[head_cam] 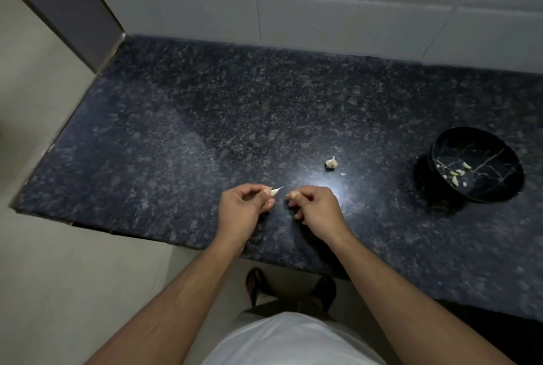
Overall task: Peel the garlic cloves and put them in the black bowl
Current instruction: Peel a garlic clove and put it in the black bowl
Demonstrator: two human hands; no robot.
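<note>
Head view: left hand [245, 207] pinches garlic clove [274, 191]; right hand [316, 210] grip curled, contents unclear.

A home kitchen, seen from above the worktop.
A dark speckled polished granite counter [205, 117] runs against a far wall of large pale square tiles [338, 11]; a black marble-veined bowl [496, 185] at right holds peeled garlic cloves [455, 176].

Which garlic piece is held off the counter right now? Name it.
The garlic clove pinched in the left hand; the garlic remnant lies on the counter, the rest in the black bowl.
</note>
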